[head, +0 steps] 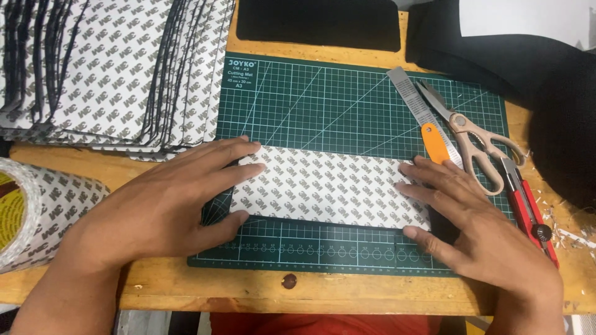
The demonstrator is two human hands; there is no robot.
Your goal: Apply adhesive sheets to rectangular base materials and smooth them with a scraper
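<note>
Hands lie flat and spread, left hand (164,205) and right hand (478,220) pressing opposite ends of the patterned backing strip (329,186) on the green cutting mat (347,99); even, outward palm pressure would likely seat it smooth, without bubbles.

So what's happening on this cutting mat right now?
A person presses both bare hands flat on a long printed white strip lying across a green cutting mat. The left hand covers the strip's left end, the right hand its right end. Beside the right hand lie scissors, an orange-handled metal tool and a red utility knife. A stack of similar printed sheets sits at upper left, and a roll of the same liner is at the left edge.
</note>
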